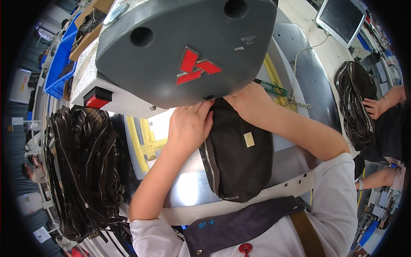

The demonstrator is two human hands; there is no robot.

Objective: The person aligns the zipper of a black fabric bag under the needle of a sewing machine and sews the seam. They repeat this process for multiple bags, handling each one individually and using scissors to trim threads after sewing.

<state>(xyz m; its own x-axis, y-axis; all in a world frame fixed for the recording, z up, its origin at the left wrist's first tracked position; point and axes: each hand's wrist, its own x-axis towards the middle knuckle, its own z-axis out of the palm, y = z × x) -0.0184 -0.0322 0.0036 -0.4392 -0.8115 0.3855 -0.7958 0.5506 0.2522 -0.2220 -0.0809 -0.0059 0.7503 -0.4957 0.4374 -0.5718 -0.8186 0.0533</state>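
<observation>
A black fabric pouch (244,158) with a metal zipper along its left and near edges lies flat in front of me. A small pale yellow tag sits on its top face. My left hand (188,126) is closed at the pouch's far left corner, with thumb and fingers together against the fabric. Bent over the far right part is my right hand (248,103), closed on the fabric, its fingertips hidden under the grey sewing machine head (171,47). Green-handled snips (274,88) show just beyond my right hand; whether it touches them cannot be told.
A pile of black zippered pieces (81,171) stands at the left. Another stack (355,103) lies at the right, with a co-worker's hand (376,108) on it. Blue bins (58,77) are at the far left, a screen (341,19) at the far right. Yellow tape (141,141) marks the machine bed.
</observation>
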